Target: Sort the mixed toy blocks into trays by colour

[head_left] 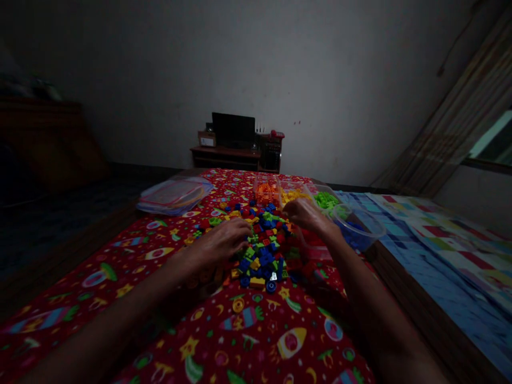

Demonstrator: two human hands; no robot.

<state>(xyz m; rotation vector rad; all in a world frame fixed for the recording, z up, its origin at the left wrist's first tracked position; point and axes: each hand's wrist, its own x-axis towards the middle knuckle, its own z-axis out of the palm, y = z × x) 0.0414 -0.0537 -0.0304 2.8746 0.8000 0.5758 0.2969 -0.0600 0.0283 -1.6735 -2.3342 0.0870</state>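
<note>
A mixed heap of small plastic building bricks (264, 250), in blue, green, red, yellow and orange, lies on a red patterned cloth (256, 341). My left hand (226, 238) reaches over the heap's left side, fingers loosely bent and the thumb apart from them; no brick shows in it. My right hand (302, 212) is above the heap's right edge, close to the clear tubs. Its fingers are drawn together, and whatever is between them is hidden. Past it stand tubs of orange bricks (267, 193), yellow bricks (292, 196) and green bricks (326, 200).
A round clear tub (374, 233) with blue bricks stands right of my right forearm; a tub of red bricks (314, 238) is partly behind that arm. Stacked clear lids (176, 194) lie at the left. A monitor (234, 129) stands by the far wall.
</note>
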